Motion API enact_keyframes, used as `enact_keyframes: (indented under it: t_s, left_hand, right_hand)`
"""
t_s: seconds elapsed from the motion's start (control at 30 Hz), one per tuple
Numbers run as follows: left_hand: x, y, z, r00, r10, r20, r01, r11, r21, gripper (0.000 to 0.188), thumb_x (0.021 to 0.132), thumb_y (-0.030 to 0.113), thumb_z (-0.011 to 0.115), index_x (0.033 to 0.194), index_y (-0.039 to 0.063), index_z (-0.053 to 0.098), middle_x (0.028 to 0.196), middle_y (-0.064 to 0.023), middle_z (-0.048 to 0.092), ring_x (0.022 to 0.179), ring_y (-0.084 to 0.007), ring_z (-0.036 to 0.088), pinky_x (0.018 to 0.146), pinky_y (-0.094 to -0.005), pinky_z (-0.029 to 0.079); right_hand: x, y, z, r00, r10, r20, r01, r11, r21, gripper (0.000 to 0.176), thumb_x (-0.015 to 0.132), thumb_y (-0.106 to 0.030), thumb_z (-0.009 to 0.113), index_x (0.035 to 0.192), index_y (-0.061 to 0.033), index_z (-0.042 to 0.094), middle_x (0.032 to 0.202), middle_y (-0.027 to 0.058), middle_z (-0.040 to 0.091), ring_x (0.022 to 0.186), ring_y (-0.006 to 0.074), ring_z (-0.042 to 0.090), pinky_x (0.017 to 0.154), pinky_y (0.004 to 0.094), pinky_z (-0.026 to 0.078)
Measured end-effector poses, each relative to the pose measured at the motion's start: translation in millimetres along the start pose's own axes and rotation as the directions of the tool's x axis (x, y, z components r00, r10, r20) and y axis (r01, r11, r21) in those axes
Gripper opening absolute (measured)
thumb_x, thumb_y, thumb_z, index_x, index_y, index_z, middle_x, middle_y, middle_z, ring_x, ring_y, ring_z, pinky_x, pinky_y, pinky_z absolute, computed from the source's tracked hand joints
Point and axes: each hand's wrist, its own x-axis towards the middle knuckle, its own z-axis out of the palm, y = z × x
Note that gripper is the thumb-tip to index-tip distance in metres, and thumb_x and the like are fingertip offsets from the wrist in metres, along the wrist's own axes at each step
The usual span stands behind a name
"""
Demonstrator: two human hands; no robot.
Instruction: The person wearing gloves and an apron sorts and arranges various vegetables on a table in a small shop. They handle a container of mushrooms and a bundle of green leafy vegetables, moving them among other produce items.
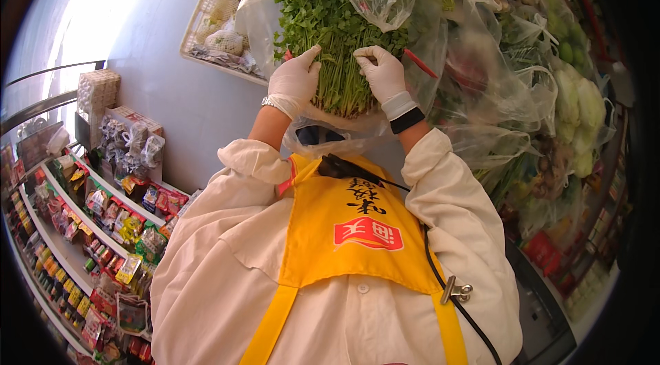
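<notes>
A large bunch of leafy green herbs with thin stems, like cilantro, lies in an opened clear plastic bag before me. My left hand, in a white glove, rests at the left side of the stems with its thumb and forefinger apart; whether it grips any stem is unclear. On the right, my gloved right hand has its thumb and forefinger pinched together over the stems, and I cannot tell what is between them. A red strip lies just right of that hand, on the bag.
A plastic basket with netted produce stands at the left. Bagged vegetables, among them pale green cabbages, crowd the right side. Egg trays and shelves of packaged goods are at the lower left. A yellow apron covers my chest.
</notes>
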Motion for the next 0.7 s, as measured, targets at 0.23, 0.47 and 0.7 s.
enact_keyframes:
  t_s: [0.23,0.47,0.7]
  left_hand:
    - [3.0,-9.2,1.3,1.0,0.018,-0.019,-0.018,1.0,-0.011,0.041,0.1,0.032,0.052,0.14,0.024,0.06,0.108,-0.0194,0.072,0.101,-0.0373,0.068,0.089,-0.0467,0.053]
    - [-3.3,0.7,-2.6,1.0,0.016,-0.016,-0.017,0.997,-0.077,0.037,0.1,0.031,0.052,0.134,0.023,0.065,0.107,-0.0186,0.072,0.099,-0.0367,0.068,0.088,-0.0451,0.053]
    - [-12.5,-1.9,-10.9,0.996,0.05,-0.069,-0.069,0.95,-0.305,0.027,0.101,0.021,0.056,0.123,0.013,0.071,0.095,-0.0143,0.072,0.086,-0.0289,0.068,0.081,-0.0363,0.053]
  right_hand:
    - [8.6,-18.1,21.9,0.994,-0.102,-0.035,0.093,0.976,-0.199,0.016,0.09,-0.018,0.074,0.094,-0.0031,0.068,0.092,0.0099,0.071,0.084,0.0265,0.069,0.077,0.0371,0.054]
    - [29.9,-36.4,33.5,0.997,-0.062,-0.052,0.024,0.836,-0.549,0.029,0.084,-0.027,0.08,0.097,-0.0037,0.07,0.092,0.011,0.072,0.082,0.0255,0.069,0.076,0.0357,0.054]
    - [36.3,-18.4,21.3,0.998,-0.03,-0.064,0.014,0.971,-0.239,0.021,0.088,-0.023,0.076,0.094,-0.0031,0.071,0.081,0.0062,0.071,0.07,0.0177,0.065,0.069,0.0323,0.053]
